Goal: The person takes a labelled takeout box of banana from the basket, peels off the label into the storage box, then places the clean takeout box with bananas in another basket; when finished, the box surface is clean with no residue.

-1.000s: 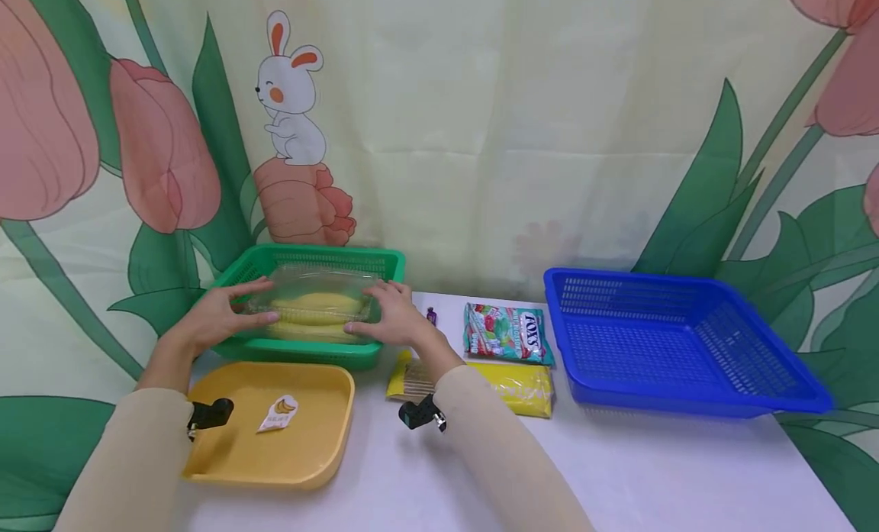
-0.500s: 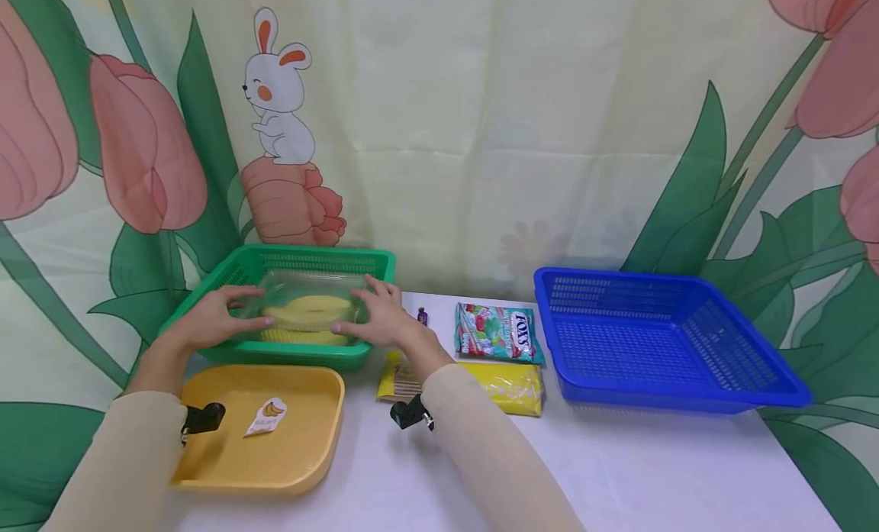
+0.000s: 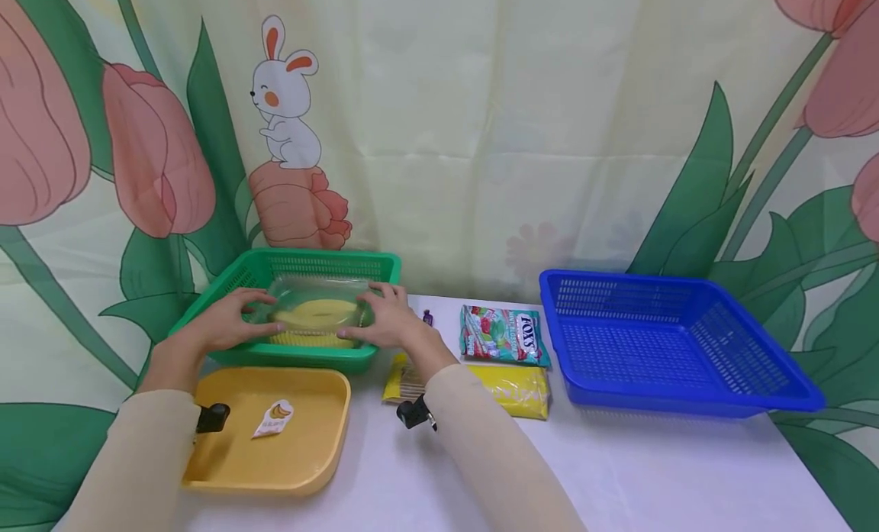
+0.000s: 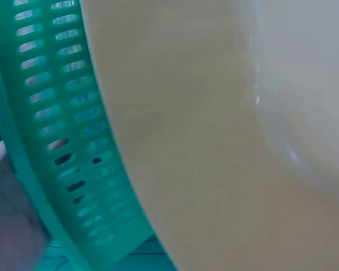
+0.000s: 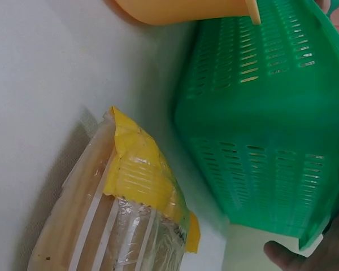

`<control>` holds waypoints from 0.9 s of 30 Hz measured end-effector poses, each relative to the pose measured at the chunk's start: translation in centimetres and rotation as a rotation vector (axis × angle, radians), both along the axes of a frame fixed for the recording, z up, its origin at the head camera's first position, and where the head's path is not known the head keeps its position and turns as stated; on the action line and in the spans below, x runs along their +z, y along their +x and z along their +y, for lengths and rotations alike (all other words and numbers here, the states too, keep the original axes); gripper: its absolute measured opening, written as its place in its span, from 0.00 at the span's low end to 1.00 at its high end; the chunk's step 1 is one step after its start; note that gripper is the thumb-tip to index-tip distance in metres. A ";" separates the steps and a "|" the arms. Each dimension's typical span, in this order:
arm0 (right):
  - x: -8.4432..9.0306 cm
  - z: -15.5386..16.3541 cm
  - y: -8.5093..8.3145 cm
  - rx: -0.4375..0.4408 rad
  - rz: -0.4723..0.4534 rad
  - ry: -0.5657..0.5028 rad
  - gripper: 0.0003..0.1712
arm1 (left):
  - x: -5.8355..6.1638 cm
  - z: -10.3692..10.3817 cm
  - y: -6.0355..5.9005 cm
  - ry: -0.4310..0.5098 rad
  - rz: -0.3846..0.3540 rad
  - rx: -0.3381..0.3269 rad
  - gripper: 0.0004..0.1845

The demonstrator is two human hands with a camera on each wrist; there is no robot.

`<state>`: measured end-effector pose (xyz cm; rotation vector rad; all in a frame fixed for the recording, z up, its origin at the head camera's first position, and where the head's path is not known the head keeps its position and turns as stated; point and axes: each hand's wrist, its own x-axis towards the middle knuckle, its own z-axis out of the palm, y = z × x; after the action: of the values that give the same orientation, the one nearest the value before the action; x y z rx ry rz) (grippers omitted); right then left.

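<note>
In the head view, a clear plastic box (image 3: 323,288) with long yellow food (image 3: 317,315) inside sits within the green basket (image 3: 275,355), at the left of the table. My left hand (image 3: 230,320) grips the box's left end, and my right hand (image 3: 386,318) grips its right end. The food's exact kind cannot be made out through the plastic. At the right wrist view's lower corner, part of the right hand (image 5: 327,254) shows beside the basket rim. The left wrist view looks down past the green basket wall (image 4: 62,113).
In front of the green basket lies a yellow tray (image 3: 309,440) holding a small banana-printed packet (image 3: 273,419). To the right are a yellow-ended packet (image 3: 511,389), a Fox's candy bag (image 3: 504,334), a small purple item (image 3: 428,317) and a large blue basket (image 3: 652,398).
Both hands have lowered the clear box slightly, so it sits deeper in the green basket. Their grip at both ends has stayed. The head view has shifted a little.
</note>
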<state>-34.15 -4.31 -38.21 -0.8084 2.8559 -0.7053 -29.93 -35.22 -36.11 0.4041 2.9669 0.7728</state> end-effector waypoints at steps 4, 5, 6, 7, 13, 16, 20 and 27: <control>-0.1 0.3 -0.2 -0.007 0.010 0.009 0.46 | 0.1 0.4 -0.2 -0.045 0.007 -0.008 0.36; -0.1 0.3 -0.2 -0.009 0.009 0.008 0.46 | 0.2 0.4 -0.2 -0.050 0.006 -0.007 0.35; -0.1 0.2 -0.3 -0.010 0.007 0.003 0.45 | 0.3 0.4 -0.3 -0.053 0.003 -0.006 0.35; -0.1 0.2 -0.3 -0.011 0.005 0.001 0.45 | 0.3 0.4 -0.3 -0.052 -0.001 -0.006 0.35; 0.2 -0.5 -0.6 0.018 0.031 0.002 0.43 | 0.7 0.1 -0.5 -0.049 -0.005 0.002 0.33; 0.3 -0.7 -0.7 0.059 0.047 -0.011 0.42 | 0.5 -0.3 -0.4 -0.032 -0.007 -0.004 0.32; 0.6 -0.3 -0.7 0.101 0.078 -0.024 0.41 | 0.1 -0.5 -0.4 0.035 -0.009 -0.020 0.33; 1.8 1.5 0.1 0.150 0.067 -0.040 0.40 | -0.3 -0.7 -0.1 0.083 0.048 0.023 0.34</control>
<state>-34.05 -2.76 -36.45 -1.0582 2.8097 -0.7308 -29.99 -35.88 -36.38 0.3985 2.9967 0.9043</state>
